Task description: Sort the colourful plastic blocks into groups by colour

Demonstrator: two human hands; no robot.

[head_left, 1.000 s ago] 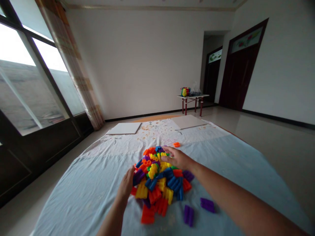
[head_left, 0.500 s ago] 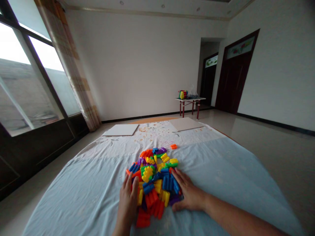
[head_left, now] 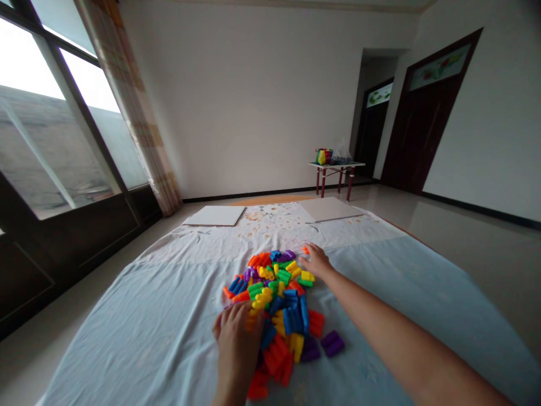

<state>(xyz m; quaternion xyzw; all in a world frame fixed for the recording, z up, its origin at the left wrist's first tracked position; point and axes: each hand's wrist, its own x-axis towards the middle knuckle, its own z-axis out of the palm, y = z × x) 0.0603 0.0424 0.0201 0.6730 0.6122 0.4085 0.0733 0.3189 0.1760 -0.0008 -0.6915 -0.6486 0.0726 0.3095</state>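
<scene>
The left hand point(head_left: 239, 330) lies palm down over the near left side of the block pile point(head_left: 276, 307), fingers spread a little and bent over yellow and orange blocks; whether it grips any of them cannot be told. The right hand point(head_left: 316, 260) reaches to the far right edge of the pile, partly open, its fingertips at a small orange block point(head_left: 305, 250) that they partly hide, and whether they pinch it cannot be told. The pile sits on the pale blue cloth point(head_left: 169, 316), with a purple block point(head_left: 333, 343) at its near right edge. Farther back lie a white board point(head_left: 214, 215) on the left and a beige board point(head_left: 332, 209) on the right
</scene>
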